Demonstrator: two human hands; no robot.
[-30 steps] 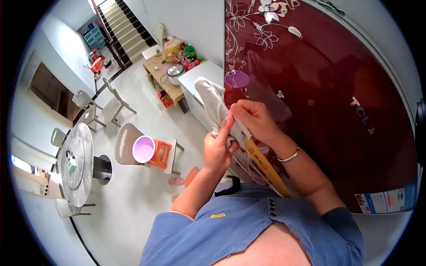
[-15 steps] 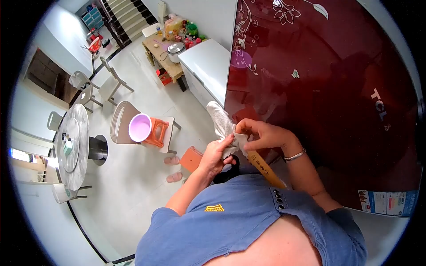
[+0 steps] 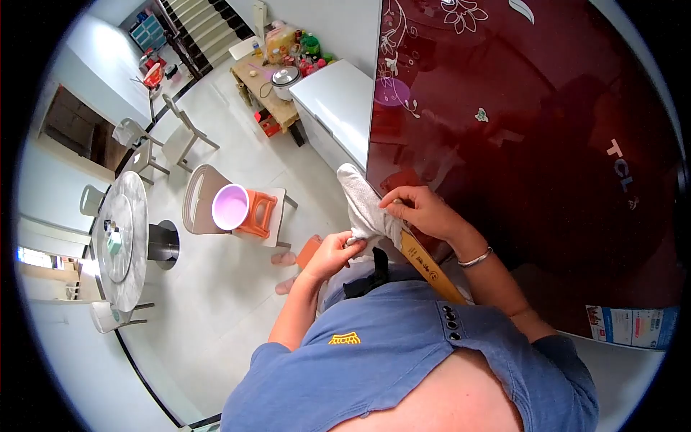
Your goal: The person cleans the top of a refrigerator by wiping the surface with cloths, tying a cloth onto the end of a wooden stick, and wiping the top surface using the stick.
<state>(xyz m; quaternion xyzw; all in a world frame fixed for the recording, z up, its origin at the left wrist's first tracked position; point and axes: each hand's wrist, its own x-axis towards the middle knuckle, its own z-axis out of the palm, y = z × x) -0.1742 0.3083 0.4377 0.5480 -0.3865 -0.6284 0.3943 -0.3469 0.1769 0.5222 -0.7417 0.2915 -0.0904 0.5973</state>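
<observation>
A white cloth [image 3: 360,198] is draped around the upper end of a flat yellow wooden stick [image 3: 426,268] with dark printed characters. Whatever lies under the cloth is hidden. My left hand [image 3: 332,255] pinches a lower left edge of the cloth between thumb and fingers. On the other side, my right hand [image 3: 425,212], with a silver bangle on its wrist, has its thumb and fingers closed on the cloth's right edge. The stick's lower end runs down against my blue shirt [image 3: 389,324].
A dark red glossy refrigerator door [image 3: 518,158] stands close on the right. Beyond the hands is a white chest freezer [image 3: 335,101]. A chair [image 3: 205,191] carries an orange stool [image 3: 258,214] and a purple basin [image 3: 230,207]. A round marble table [image 3: 133,266] stands at left.
My left hand has moved left and down, drawing the cloth's edge outward. The cloth now lies more spread around the stick's end. My right hand has risen slightly.
</observation>
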